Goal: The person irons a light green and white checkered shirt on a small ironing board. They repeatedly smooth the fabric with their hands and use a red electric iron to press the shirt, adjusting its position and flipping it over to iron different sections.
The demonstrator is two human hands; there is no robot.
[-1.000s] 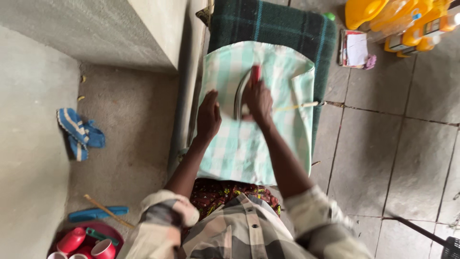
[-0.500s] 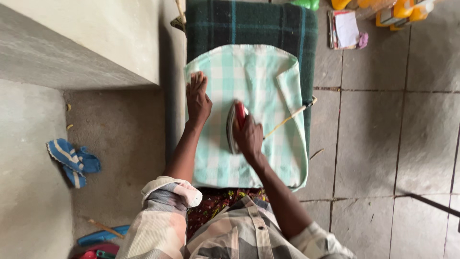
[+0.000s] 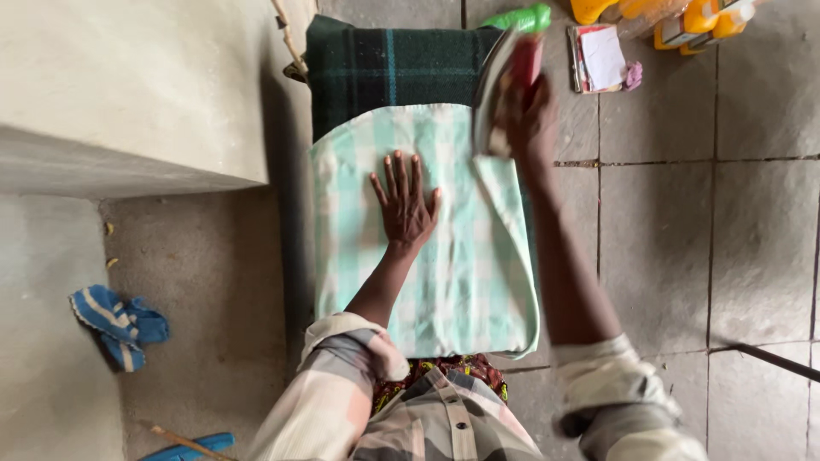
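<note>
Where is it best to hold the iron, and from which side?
Grip the iron by its red handle, coming from the side away from the metal soleplate, as the right hand does. The handle is narrow enough to wrap, and the plate may be hot.

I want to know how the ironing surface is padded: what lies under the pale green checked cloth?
A dark green plaid blanket shows beyond the checked cloth and along its right edge. The left hand lies flat on the cloth. What supports the blanket is covered.

Yellow-orange packages [image 3: 696,21] stand at the top right, beside a flat red-edged white packet [image 3: 600,58].
</note>
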